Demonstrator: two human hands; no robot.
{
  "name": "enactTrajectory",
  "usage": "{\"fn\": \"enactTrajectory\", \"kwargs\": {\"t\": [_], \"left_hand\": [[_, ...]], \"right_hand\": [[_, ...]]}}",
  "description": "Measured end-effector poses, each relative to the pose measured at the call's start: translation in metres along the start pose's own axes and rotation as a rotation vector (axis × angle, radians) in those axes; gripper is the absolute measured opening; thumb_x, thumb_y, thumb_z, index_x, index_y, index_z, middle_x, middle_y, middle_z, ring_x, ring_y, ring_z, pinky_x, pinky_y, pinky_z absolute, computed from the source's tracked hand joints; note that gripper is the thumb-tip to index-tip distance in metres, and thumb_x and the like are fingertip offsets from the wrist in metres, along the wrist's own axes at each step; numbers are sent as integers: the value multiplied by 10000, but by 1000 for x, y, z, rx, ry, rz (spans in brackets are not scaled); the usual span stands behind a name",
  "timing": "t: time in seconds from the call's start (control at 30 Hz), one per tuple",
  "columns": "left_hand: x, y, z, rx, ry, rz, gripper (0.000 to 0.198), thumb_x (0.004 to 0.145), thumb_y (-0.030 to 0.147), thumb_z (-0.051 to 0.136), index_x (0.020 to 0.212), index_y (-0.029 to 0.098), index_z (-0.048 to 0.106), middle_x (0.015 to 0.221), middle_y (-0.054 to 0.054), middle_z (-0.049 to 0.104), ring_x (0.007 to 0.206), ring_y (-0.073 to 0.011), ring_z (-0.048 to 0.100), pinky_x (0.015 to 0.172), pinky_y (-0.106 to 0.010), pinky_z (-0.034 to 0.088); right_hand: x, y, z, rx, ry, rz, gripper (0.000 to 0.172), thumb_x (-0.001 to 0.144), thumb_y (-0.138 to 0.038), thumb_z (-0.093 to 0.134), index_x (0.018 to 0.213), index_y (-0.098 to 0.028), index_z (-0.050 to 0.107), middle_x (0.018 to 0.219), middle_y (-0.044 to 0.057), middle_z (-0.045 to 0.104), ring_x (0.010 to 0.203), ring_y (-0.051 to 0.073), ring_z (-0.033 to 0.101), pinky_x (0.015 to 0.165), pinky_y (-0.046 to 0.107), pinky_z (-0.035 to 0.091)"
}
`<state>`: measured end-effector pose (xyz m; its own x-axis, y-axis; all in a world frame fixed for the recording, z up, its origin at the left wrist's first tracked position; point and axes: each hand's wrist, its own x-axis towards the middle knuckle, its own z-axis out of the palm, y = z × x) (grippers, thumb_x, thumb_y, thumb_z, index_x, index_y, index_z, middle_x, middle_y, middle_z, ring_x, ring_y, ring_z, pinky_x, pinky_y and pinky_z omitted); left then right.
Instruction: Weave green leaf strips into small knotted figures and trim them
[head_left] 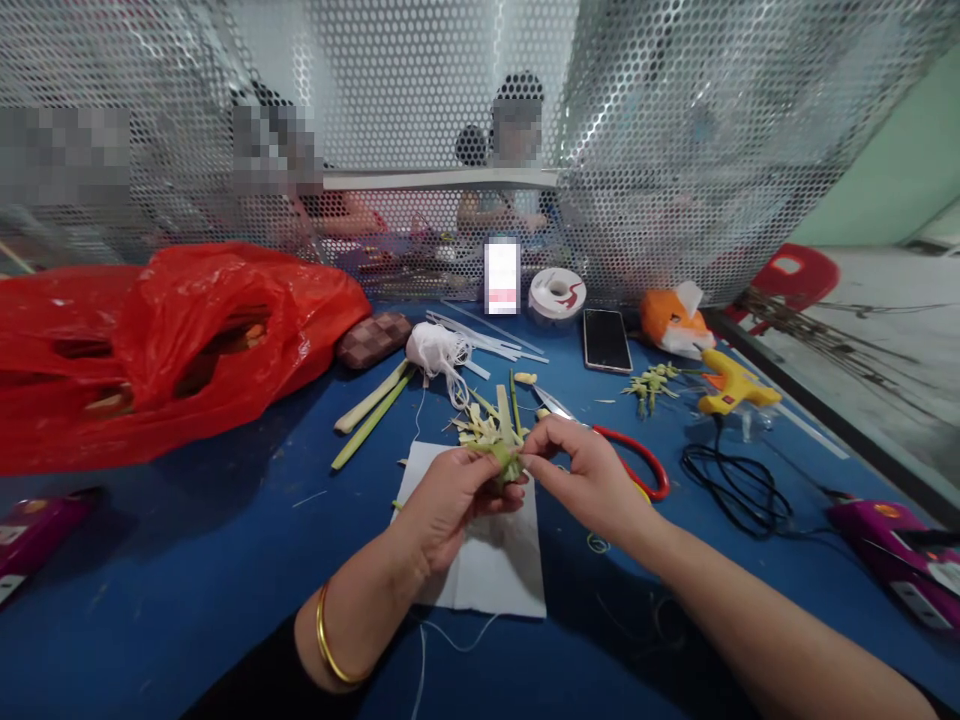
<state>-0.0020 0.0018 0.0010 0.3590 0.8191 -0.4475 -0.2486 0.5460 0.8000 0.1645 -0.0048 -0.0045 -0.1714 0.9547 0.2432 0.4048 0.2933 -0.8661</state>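
Observation:
My left hand (pixel 450 500) grips a small pale-green piece of folded plant strips (pixel 507 462) between thumb and fingers. From the right, the thumb and forefinger of my right hand (pixel 589 475) are pinched together at that piece's edge; whether they also hold a thread is too small to tell. Beneath both hands lies a white paper sheet (pixel 504 580). Pale-yellow plant scraps (pixel 480 428) are heaped just beyond the fingers. Red-handled scissors (pixel 656 470) lie partly hidden behind my right hand.
A red plastic bag (pixel 300 300), white yarn (pixel 435 348) and green stalks (pixel 375 430) lie left. Beyond are a ribbon roll (pixel 557 293), a lit phone (pixel 502 275) and a dark phone (pixel 607 340). At right, a yellow glue gun (pixel 735 385) trails a black cord (pixel 739 490).

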Motion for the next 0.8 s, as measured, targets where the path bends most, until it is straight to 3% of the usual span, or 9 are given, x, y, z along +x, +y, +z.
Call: {"fn": "enactTrajectory", "kwargs": {"t": [0.13, 0.3, 0.37, 0.53, 0.8], "left_hand": [[1, -2, 2, 3, -17, -20, 311, 644, 378, 823, 768, 106, 737, 666, -33, 652, 579, -99, 575, 616, -241, 507], [1, 2, -3, -53, 3, -23, 292, 686, 369, 795, 807, 108, 746, 722, -54, 677, 600, -104, 593, 623, -241, 519], [2, 3, -5, -34, -24, -29, 284, 712, 370, 771, 813, 105, 747, 723, -57, 674, 597, -105, 590, 622, -245, 521], [-1, 4, -3, 44, -99, -7, 251, 740, 353, 715, 787, 109, 744, 704, -59, 669, 610, -118, 596, 661, -268, 530], [-1, 6, -2, 35, -134, -36, 253, 717, 371, 703, 757, 121, 716, 688, -59, 667, 610, -135, 612, 636, -273, 527]], "right_hand": [[1, 0, -1, 39, 13, -18, 135, 826, -193, 578, 693, -197, 595, 688, -11, 535, 674, 149, 515, 636, 290, 412], [6, 1, -10, 180, -64, -46, 101, 850, -221, 604, 853, -221, 705, 830, 20, 667, 779, 167, 611, 752, 327, 465], [7, 2, -12, 186, -51, -45, 84, 827, -203, 636, 834, -232, 715, 835, 13, 691, 796, 165, 622, 770, 324, 468], [5, 1, -11, 172, -10, 41, 59, 782, -212, 687, 727, -215, 666, 700, -28, 650, 664, 130, 579, 660, 275, 446], [2, -3, -9, 59, -63, 54, 141, 776, -199, 616, 650, -201, 554, 607, -41, 575, 577, 119, 496, 576, 265, 397]]}}
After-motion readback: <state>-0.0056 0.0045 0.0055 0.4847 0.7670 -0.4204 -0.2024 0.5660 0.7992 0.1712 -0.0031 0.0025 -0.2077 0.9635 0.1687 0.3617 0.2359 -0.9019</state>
